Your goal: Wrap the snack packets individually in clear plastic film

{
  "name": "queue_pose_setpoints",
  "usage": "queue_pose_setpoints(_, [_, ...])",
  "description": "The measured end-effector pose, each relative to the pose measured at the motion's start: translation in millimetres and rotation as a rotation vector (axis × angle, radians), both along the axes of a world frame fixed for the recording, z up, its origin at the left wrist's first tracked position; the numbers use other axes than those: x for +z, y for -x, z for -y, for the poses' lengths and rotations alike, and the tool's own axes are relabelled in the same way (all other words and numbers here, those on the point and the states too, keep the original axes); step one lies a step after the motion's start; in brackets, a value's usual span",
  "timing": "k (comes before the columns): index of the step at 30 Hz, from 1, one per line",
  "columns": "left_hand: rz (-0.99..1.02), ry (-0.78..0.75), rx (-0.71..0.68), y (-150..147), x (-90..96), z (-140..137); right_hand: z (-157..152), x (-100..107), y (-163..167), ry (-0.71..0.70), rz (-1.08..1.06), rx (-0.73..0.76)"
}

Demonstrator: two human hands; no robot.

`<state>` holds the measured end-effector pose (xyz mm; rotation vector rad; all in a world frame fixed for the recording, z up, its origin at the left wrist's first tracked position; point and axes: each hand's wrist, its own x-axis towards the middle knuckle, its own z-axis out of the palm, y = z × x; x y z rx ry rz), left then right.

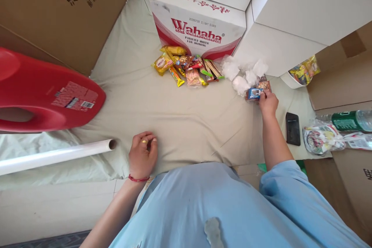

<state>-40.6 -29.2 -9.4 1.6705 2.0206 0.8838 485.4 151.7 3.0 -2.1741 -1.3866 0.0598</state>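
Observation:
My right hand [268, 103] reaches out at the right and pinches a blue snack packet [255, 93] between thumb and fingers. Touching or just behind that packet is a brown snack packet [264, 84], with several white, crumpled plastic-wrapped pieces [240, 84] to its left. My left hand [143, 154] rests on the cream cloth [186, 124] near the front edge, fingers curled in, with nothing visible in them. Further back lies a pile of mixed wrapped snacks [193, 75], including a yellow packet [163, 63], against the Wahaba-style carton marked Wahaha [200, 33].
A red jug [43, 93] and a white roll [58, 157] lie at the left. To the right are a phone [293, 128], a plastic bottle [350, 120], a knotted bag [319, 139] and a white bowl of snacks [296, 80]. White boxes [287, 48] stand behind.

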Motion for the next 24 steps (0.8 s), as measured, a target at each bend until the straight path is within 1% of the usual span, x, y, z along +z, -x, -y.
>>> queue_pose_setpoints(1, [-0.031, -0.022, -0.034, 0.5, -3.6, 2.0, 2.3, 5.0, 2.1, 0.004, 0.113, -0.025])
queue_pose_setpoints(3, [-0.063, -0.058, -0.093, 0.6, -9.8, 4.2, 6.3, 16.3, 9.0, -0.062, 0.21, -0.073])
queue_pose_setpoints(4, [-0.066, -0.07, -0.113, 0.5, -12.0, 4.3, 7.1, 21.9, 14.4, -0.106, 0.233, -0.044])
queue_pose_setpoints(6, [-0.061, -0.081, -0.135, 0.7, -14.5, 2.8, 5.5, 31.4, 28.6, -0.162, 0.271, 0.106])
queue_pose_setpoints(7, [-0.059, -0.085, -0.139, 0.7, -14.7, 1.5, 3.0, 35.1, 36.9, -0.154, 0.286, 0.206])
queue_pose_setpoints(8, [-0.061, -0.09, -0.141, 0.7, -14.4, 0.2, -0.3, 38.0, 45.3, -0.117, 0.293, 0.303])
queue_pose_setpoints(9, [-0.066, -0.096, -0.143, 0.4, -13.4, -0.9, -4.2, 40.4, 53.3, -0.065, 0.296, 0.378])
queue_pose_setpoints(10, [-0.068, -0.099, -0.143, -0.2, -12.0, -1.4, -8.0, 42.5, 60.4, -0.013, 0.294, 0.419])
queue_pose_setpoints(11, [-0.059, -0.096, -0.141, -1.0, -10.0, -1.2, -11.2, 44.5, 66.6, 0.022, 0.283, 0.428])
queue_pose_setpoints(12, [-0.031, -0.08, -0.134, -2.0, -7.5, -0.4, -13.3, 46.6, 71.9, 0.026, 0.258, 0.415])
queue_pose_setpoints(13, [0.015, -0.054, -0.119, -3.3, -4.6, 1.0, -13.5, 48.7, 76.8, 0.001, 0.215, 0.393])
queue_pose_setpoints(15, [0.143, 0.016, -0.07, -6.6, 2.6, 4.4, -7.2, 52.1, 88.1, -0.108, 0.059, 0.343])
queue_pose_setpoints(17, [0.276, 0.094, -0.017, -12.2, 11.4, 5.9, 8.8, 52.8, 105.7, -0.188, -0.215, 0.321])
queue_pose_setpoints(18, [0.344, 0.133, -0.002, -16.3, 16.1, 5.2, 19.9, 51.6, 117.8, -0.188, -0.387, 0.321])
queue_pose_setpoints(19, [0.42, 0.173, 0.001, -21.7, 21.0, 3.1, 32.6, 49.6, 131.9, -0.158, -0.568, 0.326])
queue_pose_setpoints(21, [0.622, 0.249, -0.024, -36.3, 30.2, -4.8, 60.0, 43.7, 163.9, -0.042, -0.888, 0.339])
queue_pose_setpoints(22, [0.747, 0.282, -0.051, -45.4, 34.0, -10.3, 73.4, 40.5, 180.1, 0.019, -1.009, 0.333])
queue_pose_setpoints(24, [0.985, 0.353, -0.099, -65.4, 38.8, -23.0, 97.3, 34.8, 209.3, 0.112, -1.174, 0.295])
